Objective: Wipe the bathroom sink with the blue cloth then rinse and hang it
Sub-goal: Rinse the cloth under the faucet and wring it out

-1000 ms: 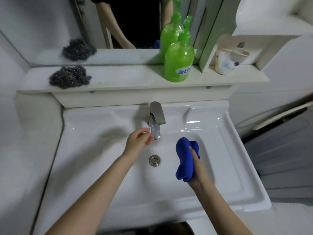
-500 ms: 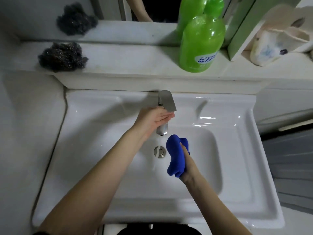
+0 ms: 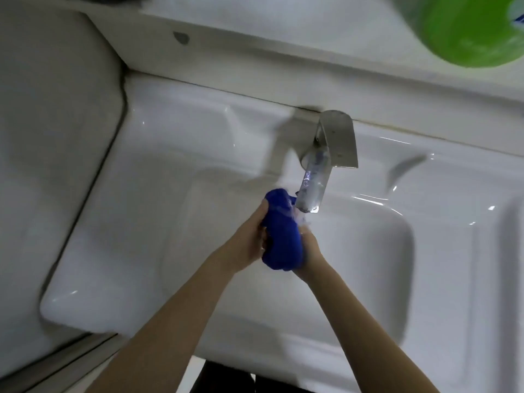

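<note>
The blue cloth [image 3: 280,236] is bunched into a wad between both hands, right under the spout of the metal faucet [image 3: 326,163]. Water runs from the spout onto the cloth's top. My left hand [image 3: 249,236] grips its left side and my right hand [image 3: 309,248] grips its right side, mostly hidden behind the cloth. All this is over the basin of the white sink [image 3: 170,154]. The drain is hidden by my hands.
A white shelf [image 3: 283,38] runs above the sink's back edge. A green bottle [image 3: 470,32] stands on it at the top right. A white counter [image 3: 51,137] lies left of the sink. The frame is tilted and blurred.
My left hand left the faucet lever and joined the cloth. The cloth rose under the spout, where water now runs. The view has dropped closer and tilted.
</note>
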